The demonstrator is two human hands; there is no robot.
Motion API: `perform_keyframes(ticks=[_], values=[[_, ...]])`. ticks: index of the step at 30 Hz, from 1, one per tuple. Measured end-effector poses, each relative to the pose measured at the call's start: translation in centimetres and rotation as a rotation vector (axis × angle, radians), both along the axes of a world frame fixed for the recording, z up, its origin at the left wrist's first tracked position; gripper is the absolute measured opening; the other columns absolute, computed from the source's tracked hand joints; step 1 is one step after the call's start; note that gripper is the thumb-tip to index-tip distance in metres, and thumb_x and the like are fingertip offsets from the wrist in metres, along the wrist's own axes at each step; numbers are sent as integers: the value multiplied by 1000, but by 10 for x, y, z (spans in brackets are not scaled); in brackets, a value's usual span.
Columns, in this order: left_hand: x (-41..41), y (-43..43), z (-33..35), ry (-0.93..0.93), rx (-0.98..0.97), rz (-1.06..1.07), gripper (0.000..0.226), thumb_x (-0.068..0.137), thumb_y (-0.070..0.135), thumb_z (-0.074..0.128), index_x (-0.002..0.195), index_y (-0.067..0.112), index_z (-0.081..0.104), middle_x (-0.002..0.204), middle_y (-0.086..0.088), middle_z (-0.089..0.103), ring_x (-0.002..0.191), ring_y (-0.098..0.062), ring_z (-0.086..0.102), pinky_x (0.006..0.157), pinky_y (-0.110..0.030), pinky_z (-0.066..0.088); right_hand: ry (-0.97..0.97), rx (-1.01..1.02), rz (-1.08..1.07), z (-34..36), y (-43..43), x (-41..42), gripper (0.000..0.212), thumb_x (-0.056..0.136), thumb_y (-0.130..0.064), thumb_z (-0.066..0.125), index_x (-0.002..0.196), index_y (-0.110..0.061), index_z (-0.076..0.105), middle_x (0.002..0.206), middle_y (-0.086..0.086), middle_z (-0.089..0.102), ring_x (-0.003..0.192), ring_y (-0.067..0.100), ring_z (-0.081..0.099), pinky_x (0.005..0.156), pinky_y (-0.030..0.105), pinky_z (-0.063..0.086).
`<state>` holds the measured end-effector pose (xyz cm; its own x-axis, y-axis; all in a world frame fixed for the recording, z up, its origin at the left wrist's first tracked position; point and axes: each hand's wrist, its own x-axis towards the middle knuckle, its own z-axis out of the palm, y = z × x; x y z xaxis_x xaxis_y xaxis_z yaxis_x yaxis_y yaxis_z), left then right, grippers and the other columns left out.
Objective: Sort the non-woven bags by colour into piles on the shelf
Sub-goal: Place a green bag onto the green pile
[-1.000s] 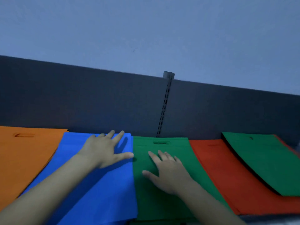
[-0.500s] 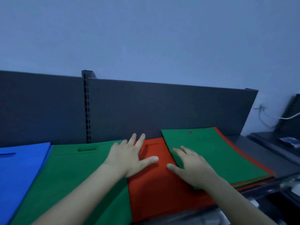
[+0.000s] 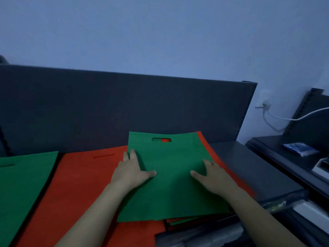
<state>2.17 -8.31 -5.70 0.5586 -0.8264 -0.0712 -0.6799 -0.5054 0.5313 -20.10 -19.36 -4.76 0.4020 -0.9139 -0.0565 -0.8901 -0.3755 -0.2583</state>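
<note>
Shift: left hand (image 3: 132, 171) has left the flat pile of red non-woven bags (image 3: 80, 184), where it lay half a second ago, and joined the right hand (image 3: 211, 172) on the flat green non-woven bag (image 3: 170, 184).
Left hand: palm down, fingers straight along that bag's left edge, thumb spread over the green, gripping nothing.
Right hand: palm down and flat near the bag's right side, fingers loosely spread, holding nothing.
Pale wall (image 3: 160, 32): fills the upper view.
Dark back panel (image 3: 124, 107): upright behind the bags.
Dark shelf (image 3: 249, 166): bare to the right of the bags.
Green bag: tops a mixed stack at the shelf's right end, overlapping the red pile; red shows through its handle slot.
Green pile (image 3: 23, 184): far left, beside the red one.
White cable (image 3: 302, 116): hangs from a wall socket, far right.
</note>
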Motion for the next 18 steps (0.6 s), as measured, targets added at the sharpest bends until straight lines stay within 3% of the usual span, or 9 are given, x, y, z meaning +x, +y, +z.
perform_keyframes(ticks=[3, 5, 7, 8, 13, 15, 18], values=[[7, -6, -1, 192, -178, 83, 120, 70, 44, 82, 153, 12, 3, 153, -9, 32, 136, -29, 39, 109, -36, 35, 0, 1, -59, -2, -9, 3, 106, 72, -77, 56, 151, -18, 19, 154, 10, 28, 136, 32, 36, 107, 46, 36], [9, -11, 0, 432, -289, 140, 103, 72, 25, 84, 147, 9, 16, 129, -6, 55, 111, -24, 57, 93, -33, 47, -110, 30, -105, 3, -15, 5, 122, 51, -81, 68, 147, -19, 26, 145, 9, 39, 130, 30, 43, 103, 46, 40], [6, -13, -1, 682, -383, 191, 75, 76, 7, 79, 134, 8, 30, 109, -6, 61, 87, -18, 61, 71, -30, 50, -253, 80, -153, 6, -23, 7, 117, 42, -69, 82, 136, -16, 37, 135, 7, 51, 123, 28, 50, 99, 40, 44], [6, -13, -4, 746, -420, 214, 65, 77, 2, 77, 126, 9, 34, 109, -9, 62, 85, -19, 62, 69, -30, 51, -303, 106, -168, 7, -27, 8, 108, 43, -59, 88, 131, -14, 42, 130, 6, 56, 120, 27, 53, 97, 38, 46], [6, -16, -14, 779, -490, 246, 54, 81, 1, 71, 118, 18, 36, 101, -2, 61, 91, -23, 64, 74, -36, 54, -582, 318, -241, 10, -34, 12, 48, 65, -10, 87, 96, -9, 51, 96, 4, 64, 84, 19, 59, 85, 31, 48], [5, -16, -12, 718, -510, 240, 55, 78, 3, 74, 116, 21, 38, 106, -3, 63, 95, -24, 65, 83, -41, 55, -684, 397, -230, 11, -36, 12, 40, 76, 0, 77, 108, -4, 54, 92, 3, 60, 83, 19, 55, 81, 28, 41], [7, -13, -7, 657, -546, 233, 56, 76, 3, 74, 119, 21, 42, 110, -2, 64, 98, -24, 65, 89, -45, 54, -797, 387, -246, 13, -38, 15, 58, 83, 2, 69, 136, 2, 45, 125, 12, 55, 108, 27, 53, 87, 28, 38]])
